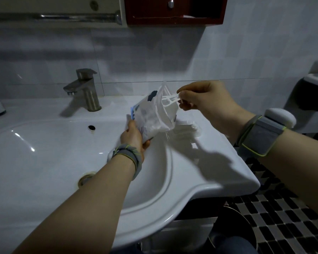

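Recorder: Pouch (151,114) position at this entry?

Observer: Held in the air over the right edge of the sink (200,176), clear of the porcelain. It was tilted, with its mouth open toward the right.

Recorder: Grip?

Observer: The left hand (134,137) had it by the lower end, fingers wrapped round the plastic and thumb on the near side. The right hand (200,99) was at the mouth. Its fingertips (182,92) were pressed together on a thin white forked piece (170,97), and the other fingers were curled in below.

Recorder: Was the piece in or out of the pouch?

Observer: Half and half. The pinched end was outside and the far end lay inside the opening.

Recorder: Contents?

Observer: The plastic was clear, with blue print and a dark patch on the upper face. A mass of white items filled the lower part (too blurred to tell single pieces or count them).

Recorder: Anything else nearby?

Observer: A small heap of white items (186,128) lay on the sink ledge just under and to the right of the pouch, not touching it. The faucet (84,88) stood well to the left, behind the basin. The overflow hole (91,127) and drain (84,179) were visible in the bowl. A grey band was on each wrist, left (128,156) and right (261,134).
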{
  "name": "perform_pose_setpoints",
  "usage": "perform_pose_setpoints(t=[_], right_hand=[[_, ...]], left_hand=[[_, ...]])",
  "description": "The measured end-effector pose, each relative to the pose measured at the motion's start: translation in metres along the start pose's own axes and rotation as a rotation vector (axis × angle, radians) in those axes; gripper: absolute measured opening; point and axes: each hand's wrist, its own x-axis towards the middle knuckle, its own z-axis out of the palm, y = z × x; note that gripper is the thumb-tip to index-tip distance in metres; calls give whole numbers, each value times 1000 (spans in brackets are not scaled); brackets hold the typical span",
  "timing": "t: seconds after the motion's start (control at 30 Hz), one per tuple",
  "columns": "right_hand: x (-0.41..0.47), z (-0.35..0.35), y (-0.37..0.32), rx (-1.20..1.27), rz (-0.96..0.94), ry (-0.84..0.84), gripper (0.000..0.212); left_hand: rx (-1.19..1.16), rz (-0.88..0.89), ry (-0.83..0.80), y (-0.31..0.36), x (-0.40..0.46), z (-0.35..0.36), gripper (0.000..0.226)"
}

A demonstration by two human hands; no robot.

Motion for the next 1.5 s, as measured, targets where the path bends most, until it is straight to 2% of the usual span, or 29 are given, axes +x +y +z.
perform_pose_setpoints(t=[0.27,0.37,0.53,0.7,0.87,1.03,1.5], right_hand=[[5,-22,16,273,126,56,17],[2,-28,33,189,133,98,14],[-7,-21,63,-164,71,107,13],[-11,-14,71,-161,22,62,12],[-13,-12,74,-162,8,22,13],[-14,-13,80,-118,8,45,13],[-11,-14,91,-198,38,82,15]], left_hand=[[-26,-42,-36,-2,-2,-2,31],[-48,-73,-63,-1,-3,-2,31],[-78,-92,-124,-1,-5,1,35],[-92,-103,-210,-4,-6,3,30],[-101,-111,-221,-5,-4,6,30],[-135,-130,-218,-5,-3,4,30],[-152,-147,-247,-4,-2,3,30]])
